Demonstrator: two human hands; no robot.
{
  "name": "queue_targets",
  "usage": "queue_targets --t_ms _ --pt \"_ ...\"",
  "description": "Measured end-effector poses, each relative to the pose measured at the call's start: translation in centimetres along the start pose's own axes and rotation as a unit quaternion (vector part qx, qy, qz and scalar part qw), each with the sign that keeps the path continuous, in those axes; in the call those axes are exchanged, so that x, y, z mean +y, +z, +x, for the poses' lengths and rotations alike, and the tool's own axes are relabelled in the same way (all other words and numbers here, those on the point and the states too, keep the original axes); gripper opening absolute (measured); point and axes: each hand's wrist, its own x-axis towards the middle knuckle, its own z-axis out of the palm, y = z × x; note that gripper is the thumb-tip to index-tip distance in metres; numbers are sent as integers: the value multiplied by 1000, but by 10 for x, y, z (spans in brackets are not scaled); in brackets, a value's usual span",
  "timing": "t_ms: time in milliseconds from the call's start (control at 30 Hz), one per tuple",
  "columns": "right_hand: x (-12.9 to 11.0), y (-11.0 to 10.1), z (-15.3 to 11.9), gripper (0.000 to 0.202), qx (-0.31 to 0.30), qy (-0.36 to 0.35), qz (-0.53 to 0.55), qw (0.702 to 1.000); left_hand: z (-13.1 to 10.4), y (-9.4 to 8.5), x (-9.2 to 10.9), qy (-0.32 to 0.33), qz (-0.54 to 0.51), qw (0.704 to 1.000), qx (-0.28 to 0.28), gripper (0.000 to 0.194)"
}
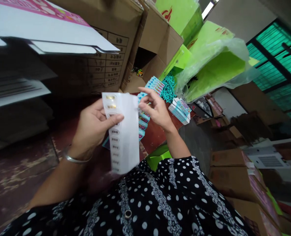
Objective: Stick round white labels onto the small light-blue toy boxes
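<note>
My left hand (92, 126), with a metal bangle at its wrist, grips a white sticker sheet (127, 134), thumb on the front face. Down the sheet's left side runs a column of small oval stickers; the top ones look gold, the lower ones carry dark print. At the sheet's upper right edge is my right hand (156, 109), one finger stretched out, thumb and another fingertip close together. Whatever lies between those tips is too small to make out. Behind this hand, printed turquoise packs (143, 123) lie in an overlapping row.
Beyond the packs lies a heap of small turquoise sticks (168, 89). A stack of light-blue printed cards (180, 110) sits at the table's right. Open cardboard boxes (151, 36) and a plastic-lined green box (211, 72) stand behind. White card sheets (49, 29) jut in at upper left.
</note>
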Motion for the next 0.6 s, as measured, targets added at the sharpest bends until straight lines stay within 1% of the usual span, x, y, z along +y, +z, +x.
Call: queue_targets --t_ms 33,67,100,133,167,233,300,367,400,467,500,533,567,600 --pt "2 -2 -8 69 60 2 3 998 4 0 -2 45 -18 997 61 55" --pt "4 -4 -18 67 101 5 16 995 8 -1 -3 89 -35 989 115 53" --pt "5 -5 -30 66 119 13 35 992 12 -2 -3 129 -50 978 157 53" --pt "7 -5 -43 66 118 26 55 991 16 -3 -3 164 -63 967 185 53" --pt "9 -3 -58 66 105 43 72 991 20 -6 -3 192 -72 958 201 53" --pt "15 8 -87 62 76 72 87 991 26 -12 -4 235 -83 944 214 53" --pt "22 22 -112 53 63 73 88 991 30 -17 -5 257 -88 938 216 55" --pt "27 36 -128 46 44 32 88 995 31 -18 -8 263 -92 936 216 55" --pt "28 41 -133 42 23 1 84 996 31 -17 -9 262 -92 936 216 55" --pt "27 49 -135 33 -49 -62 60 995 29 -14 -12 257 -88 938 216 55" --pt "26 52 -135 36 -88 -84 45 992 28 -11 -14 255 -85 939 216 56" --pt "24 54 -134 44 -117 -92 32 988 28 -9 -17 251 -81 940 218 56" --pt "22 56 -132 53 -127 -88 24 988 27 -8 -19 246 -77 941 220 57" --pt "21 57 -131 58 -113 -72 24 991 27 -8 -22 241 -71 941 225 58"
